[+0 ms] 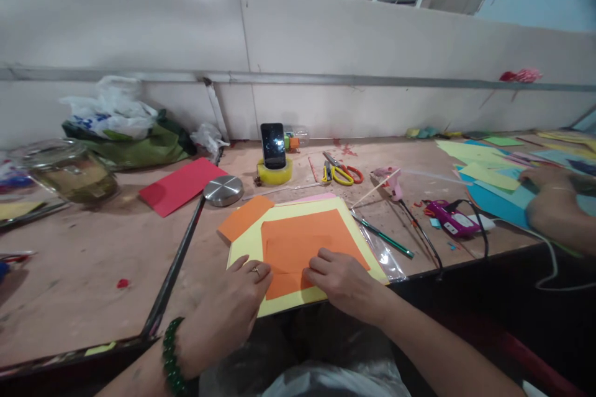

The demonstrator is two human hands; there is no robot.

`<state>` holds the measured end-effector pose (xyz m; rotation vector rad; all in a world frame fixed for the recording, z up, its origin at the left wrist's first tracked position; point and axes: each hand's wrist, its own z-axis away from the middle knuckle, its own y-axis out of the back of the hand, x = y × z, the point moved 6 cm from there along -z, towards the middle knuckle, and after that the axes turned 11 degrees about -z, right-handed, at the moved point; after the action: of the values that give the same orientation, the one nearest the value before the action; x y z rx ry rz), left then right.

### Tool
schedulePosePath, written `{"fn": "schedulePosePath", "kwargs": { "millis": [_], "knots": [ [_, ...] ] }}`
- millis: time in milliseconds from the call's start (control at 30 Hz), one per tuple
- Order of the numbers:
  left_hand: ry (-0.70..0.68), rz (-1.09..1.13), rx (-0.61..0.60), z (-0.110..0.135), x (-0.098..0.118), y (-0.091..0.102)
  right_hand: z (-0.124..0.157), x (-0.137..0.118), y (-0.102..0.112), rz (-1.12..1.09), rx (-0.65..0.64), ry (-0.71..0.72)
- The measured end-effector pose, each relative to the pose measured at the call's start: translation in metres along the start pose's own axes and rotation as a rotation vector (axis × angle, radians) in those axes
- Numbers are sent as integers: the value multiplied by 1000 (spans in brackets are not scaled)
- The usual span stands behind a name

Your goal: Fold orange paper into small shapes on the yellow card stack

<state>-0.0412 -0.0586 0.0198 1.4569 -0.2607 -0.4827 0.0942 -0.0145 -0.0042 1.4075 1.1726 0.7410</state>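
A sheet of orange paper (302, 251) lies on yellow paper (344, 211) at the table's front edge, with a crease or edge line running across its lower part. My left hand (233, 298), with a ring and a green bead bracelet, has its bent fingers closed at the sheet's lower left edge. On the sheet's lower right part, the bent fingers of my right hand (344, 282) are pressed together against the paper. Both thumbs are mostly hidden. A smaller orange piece (246, 217) overlaps the yellow paper's upper left corner.
Behind the paper stand a phone (273, 146), a yellow tape roll (274, 173) and a round metal lid (223, 190). Scissors (344, 172), a green pen (384, 237), a pink glue gun (393, 183) and a purple device (451, 220) lie rightward. Another person's hand (554, 192) touches coloured papers.
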Motion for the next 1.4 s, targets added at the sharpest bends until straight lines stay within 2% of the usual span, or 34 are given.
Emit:
{"fn": "schedulePosePath", "kwargs": {
  "millis": [133, 300, 400, 467, 500, 600, 800, 900, 1000, 1167, 1233, 1300, 1400],
  "knots": [
    [49, 40, -38, 6, -6, -3, 22, 11, 6, -4, 58, 14],
    [97, -30, 4, 5, -6, -2, 44, 20, 10, -37, 138, -26],
    [106, -117, 57, -4, 3, 0, 39, 19, 10, -16, 150, -74],
    [49, -125, 71, -13, 15, 0, 30, 14, 10, 6, 132, -95],
    [11, -117, 50, -17, 21, -2, 25, 12, 9, 9, 116, -91],
    [6, -115, 4, -24, 30, -7, 18, 7, 9, 0, 81, -57],
    [99, -57, -4, -11, 13, -12, 43, 17, 11, -16, 154, -34],
    [154, -34, -14, -1, 2, -14, 58, 22, 12, -17, 212, -74],
    [171, 11, 38, 1, -3, -9, 64, 25, 14, -60, 236, -143],
    [219, 106, 223, -9, -10, -4, 49, 26, 31, -179, 327, -275],
    [291, 84, 316, -13, -15, -6, 36, 26, 36, -182, 373, -318],
    [329, 81, 321, -18, -19, -14, 20, 28, 35, -148, 365, -364],
    [322, 181, 305, -22, -24, -26, 3, 36, 21, -175, 258, -414]
  ]
}}
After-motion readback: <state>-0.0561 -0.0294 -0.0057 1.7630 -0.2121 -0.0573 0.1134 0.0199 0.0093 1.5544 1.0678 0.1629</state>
